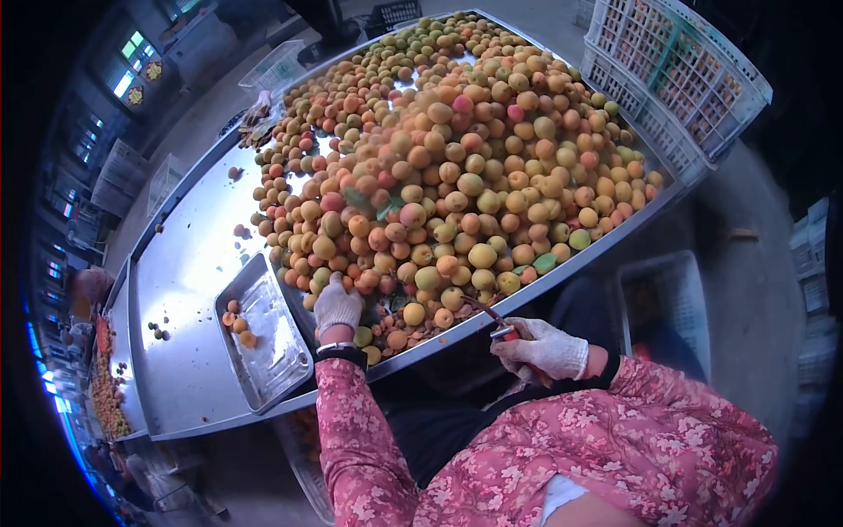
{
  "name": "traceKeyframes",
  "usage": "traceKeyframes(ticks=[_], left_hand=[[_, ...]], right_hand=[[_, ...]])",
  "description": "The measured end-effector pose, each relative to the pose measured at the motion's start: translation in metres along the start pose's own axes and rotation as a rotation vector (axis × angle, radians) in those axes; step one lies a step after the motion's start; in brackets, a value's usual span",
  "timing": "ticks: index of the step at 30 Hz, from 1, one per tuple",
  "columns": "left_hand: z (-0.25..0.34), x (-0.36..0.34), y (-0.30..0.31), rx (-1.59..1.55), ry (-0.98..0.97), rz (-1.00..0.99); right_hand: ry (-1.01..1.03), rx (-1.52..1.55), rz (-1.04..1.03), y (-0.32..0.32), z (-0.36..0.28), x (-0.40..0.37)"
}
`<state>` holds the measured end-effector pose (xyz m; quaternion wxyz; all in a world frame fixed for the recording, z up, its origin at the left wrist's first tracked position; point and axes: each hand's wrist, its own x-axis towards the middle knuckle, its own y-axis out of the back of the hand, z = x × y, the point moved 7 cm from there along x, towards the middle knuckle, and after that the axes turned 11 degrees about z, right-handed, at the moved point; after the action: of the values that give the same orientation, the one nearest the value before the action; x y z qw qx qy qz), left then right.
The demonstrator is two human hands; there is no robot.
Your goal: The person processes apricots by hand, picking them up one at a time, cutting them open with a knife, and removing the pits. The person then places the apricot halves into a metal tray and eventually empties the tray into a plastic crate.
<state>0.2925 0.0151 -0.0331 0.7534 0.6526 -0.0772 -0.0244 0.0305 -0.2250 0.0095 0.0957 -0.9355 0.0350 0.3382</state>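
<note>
My left hand (337, 307), in a white knitted glove, reaches to the near edge of a large heap of apricots (470, 184). Its fingers are stretched out against the fruit, and their tips are partly hidden; no apricot shows clearly in the grip. My right hand (543, 349), gloved too, is closed around a small hand tool (505, 333) with red and metal parts. A thin, curved dark piece of this tool points toward the heap. Below the heap, apricot halves and scraps (430, 332) lie along the table's edge.
On the metal table (171, 334), a shallow steel tray (279, 347) left of my left hand holds several apricot pieces. Plastic crates (676, 75) stand at the back right, another crate (665, 303) below right. At far left are another person (92, 285) and more fruit (107, 400).
</note>
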Motion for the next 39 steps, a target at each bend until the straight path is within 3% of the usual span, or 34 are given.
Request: traceKeyframes(ticks=[3,6,10,12,13,16,18,20,21,24,26,28,33,35,39], left_hand=[[-0.005,0.006,0.000,-0.206,0.068,0.015],[-0.007,0.004,0.004,-0.217,0.099,-0.042],[-0.012,-0.011,0.011,-0.225,0.059,0.049],[-0.020,-0.022,0.026,-0.606,0.082,0.198],[-0.021,-0.027,0.031,-0.890,0.089,0.179],[-0.019,-0.060,0.033,-1.750,0.302,0.024],[0.011,-0.091,0.042,-2.132,0.274,-0.274],[0.040,-0.127,0.044,-2.295,0.467,-0.361],[0.048,-0.140,0.035,-2.300,0.486,-0.412],[0.076,-0.178,0.020,-2.462,0.490,-0.682],[0.088,-0.196,0.020,-2.428,0.529,-0.657],[0.095,-0.209,0.024,-2.399,0.713,-0.489],[0.099,-0.219,0.036,-2.294,0.544,-0.397],[0.104,-0.218,0.053,-2.166,0.273,-0.306],[0.109,-0.225,0.066,-2.004,0.185,-0.234]], right_hand=[[-0.014,-0.012,-0.008,-0.001,-0.002,0.000],[0.038,0.051,-0.021,-0.008,-0.005,0.002],[0.092,0.076,0.014,-0.010,-0.011,0.000],[0.119,0.242,0.040,-0.003,-0.010,0.001],[0.128,0.291,0.048,0.000,-0.011,-0.001],[0.161,0.251,0.027,0.000,-0.018,-0.010],[0.191,0.130,0.041,-0.012,-0.028,-0.014],[0.313,0.007,-0.015,-0.029,-0.035,-0.014],[0.360,-0.054,-0.032,-0.035,-0.036,-0.012],[0.846,-0.415,0.073,-0.051,-0.052,-0.013],[0.827,-0.415,0.073,-0.056,-0.051,-0.018],[0.871,-0.410,0.053,-0.062,-0.046,-0.021],[0.856,-0.379,0.044,-0.060,-0.031,-0.023],[0.916,-0.342,0.046,-0.060,-0.034,-0.029],[0.879,-0.313,0.027,-0.059,-0.034,-0.036]])
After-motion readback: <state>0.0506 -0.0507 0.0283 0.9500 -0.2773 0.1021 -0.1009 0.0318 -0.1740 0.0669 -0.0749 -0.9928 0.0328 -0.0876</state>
